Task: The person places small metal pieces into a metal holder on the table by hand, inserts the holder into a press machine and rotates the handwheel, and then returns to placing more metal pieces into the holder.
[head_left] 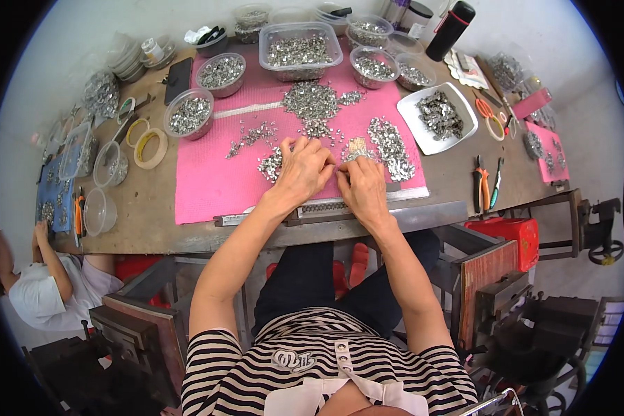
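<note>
**Hands meet over metal bits**

I see my left hand and right hand touching fingertips on the pink mat, curled over small metal bits; what they pinch is hidden, so I cannot tell their grip. Beyond, a wooden table carries tubs, and a white tray.

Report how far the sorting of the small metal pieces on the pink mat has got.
Done, it seems: several clear tubs and a white tray already hold metal pieces. In hand: the left hand and right hand meet over a small cluster of pieces at the near edge of the pink mat. Left: loose piles remain spread on the mat.
</note>
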